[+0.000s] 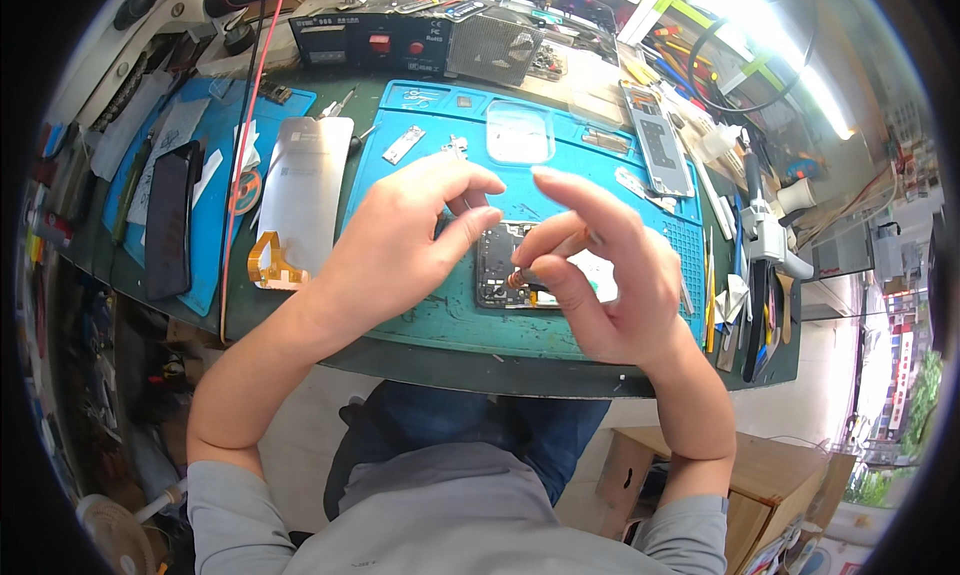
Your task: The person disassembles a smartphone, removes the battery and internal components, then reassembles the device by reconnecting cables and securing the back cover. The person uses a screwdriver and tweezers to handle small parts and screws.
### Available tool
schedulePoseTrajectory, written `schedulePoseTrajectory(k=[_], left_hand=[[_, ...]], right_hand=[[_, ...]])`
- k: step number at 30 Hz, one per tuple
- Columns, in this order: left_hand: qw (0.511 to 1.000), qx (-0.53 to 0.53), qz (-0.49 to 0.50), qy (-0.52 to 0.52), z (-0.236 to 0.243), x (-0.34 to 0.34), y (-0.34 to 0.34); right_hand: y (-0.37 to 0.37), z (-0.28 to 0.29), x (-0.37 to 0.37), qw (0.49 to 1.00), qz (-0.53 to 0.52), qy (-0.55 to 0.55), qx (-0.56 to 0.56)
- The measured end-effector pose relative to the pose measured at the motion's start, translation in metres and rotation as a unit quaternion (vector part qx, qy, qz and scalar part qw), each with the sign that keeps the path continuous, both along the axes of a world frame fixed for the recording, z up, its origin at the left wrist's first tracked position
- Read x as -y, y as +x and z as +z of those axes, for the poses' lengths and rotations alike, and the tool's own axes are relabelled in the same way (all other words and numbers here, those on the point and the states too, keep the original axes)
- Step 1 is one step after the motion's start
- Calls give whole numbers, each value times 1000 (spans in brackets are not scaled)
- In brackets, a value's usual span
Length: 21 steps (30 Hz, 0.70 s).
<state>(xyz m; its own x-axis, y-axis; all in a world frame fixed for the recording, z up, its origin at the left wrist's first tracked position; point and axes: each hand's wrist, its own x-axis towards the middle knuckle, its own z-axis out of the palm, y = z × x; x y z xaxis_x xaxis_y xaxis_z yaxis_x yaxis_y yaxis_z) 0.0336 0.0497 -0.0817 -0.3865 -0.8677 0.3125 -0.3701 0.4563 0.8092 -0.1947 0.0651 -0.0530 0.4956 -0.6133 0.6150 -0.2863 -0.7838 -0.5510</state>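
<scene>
A smartphone with its inside exposed (497, 263) lies on the blue-green work mat (440, 320) in front of me. Over its right part, my right hand (625, 280) grips a slim screwdriver (572, 245) between thumb and fingers; a copper-coloured end of it shows near the thumb. That hand covers much of the phone. My left hand (405, 225) hovers at the phone's upper left, fingers curved and a gap between thumb and index finger. Nothing shows in that gap.
A clear plastic tray (520, 133) and small metal parts (404, 145) sit farther back on the mat. Leftward lie a silvery phone screen panel (305, 170) and a dark phone (174, 220). A phone back frame (657, 140) lies at the right. Behind stands a black equipment box (370, 47).
</scene>
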Motion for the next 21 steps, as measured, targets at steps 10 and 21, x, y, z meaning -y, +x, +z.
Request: schedulePoseTrajectory(k=[10, 21], left_hand=[[998, 60, 10, -34, -6, -1, -2], [995, 65, 5, -76, -16, 4, -1]], right_hand=[[2, 2, -1, 998, 41, 4, -52], [14, 20, -15, 997, 19, 13, -73]])
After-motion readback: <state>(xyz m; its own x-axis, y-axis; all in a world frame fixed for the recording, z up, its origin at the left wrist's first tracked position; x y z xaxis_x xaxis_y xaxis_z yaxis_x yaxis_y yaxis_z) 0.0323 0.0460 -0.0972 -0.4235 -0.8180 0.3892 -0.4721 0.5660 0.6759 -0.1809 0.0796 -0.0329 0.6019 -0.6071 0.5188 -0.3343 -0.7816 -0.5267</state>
